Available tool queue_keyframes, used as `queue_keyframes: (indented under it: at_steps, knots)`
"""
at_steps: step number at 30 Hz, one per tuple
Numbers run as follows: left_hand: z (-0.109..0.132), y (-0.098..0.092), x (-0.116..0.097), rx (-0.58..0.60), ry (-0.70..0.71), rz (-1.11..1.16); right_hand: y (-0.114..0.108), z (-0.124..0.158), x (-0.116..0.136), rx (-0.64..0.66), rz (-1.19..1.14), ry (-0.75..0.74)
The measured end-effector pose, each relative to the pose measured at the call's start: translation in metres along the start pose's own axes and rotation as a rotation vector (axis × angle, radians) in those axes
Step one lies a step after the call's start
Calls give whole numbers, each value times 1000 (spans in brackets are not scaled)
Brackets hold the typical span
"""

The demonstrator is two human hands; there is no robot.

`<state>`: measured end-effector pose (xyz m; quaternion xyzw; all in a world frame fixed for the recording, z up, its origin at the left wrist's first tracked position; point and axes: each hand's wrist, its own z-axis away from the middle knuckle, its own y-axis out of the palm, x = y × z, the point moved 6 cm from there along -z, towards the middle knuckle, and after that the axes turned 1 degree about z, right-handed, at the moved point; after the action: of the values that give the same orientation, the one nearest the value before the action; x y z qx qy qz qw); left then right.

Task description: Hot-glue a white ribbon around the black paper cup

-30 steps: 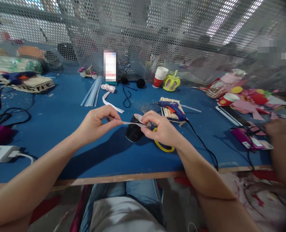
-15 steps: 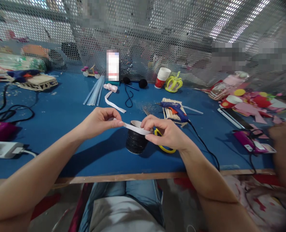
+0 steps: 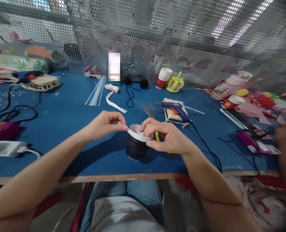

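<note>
Two grips at work: left hand (image 3: 104, 124) and right hand (image 3: 168, 137) each pinch shut on one end of a white paper strip (image 3: 138, 134). The strip curves against the rim of a black cylindrical cup (image 3: 136, 149), which stands near-centre on the blue worktop (image 3: 60, 122).

I work at a craft workshop station. My blue surface (image 3: 60, 129) carries a glue gun (image 3: 175, 109), glue sticks (image 3: 96, 91) and foam scraps (image 3: 251, 108). A perforated metal screen (image 3: 143, 38) encloses it.

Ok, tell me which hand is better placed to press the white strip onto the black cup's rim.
Probably the right. The right hand rests against the black cup, its fingers holding the white strip at the rim. The left hand pinches the strip's other end beside the cup, off the rim.
</note>
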<state>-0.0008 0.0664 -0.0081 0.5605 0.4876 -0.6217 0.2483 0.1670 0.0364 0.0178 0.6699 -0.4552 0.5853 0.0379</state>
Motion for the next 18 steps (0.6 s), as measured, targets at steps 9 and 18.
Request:
queue_keyframes:
  at_steps: [9, 18]
  knots:
    - [0, 9, 0, 54, -20, 96, 4, 1, 2, 17, -44, -7]
    - [-1, 30, 13, 227, -96, 466, 11, 1, 6, 19, -173, -58]
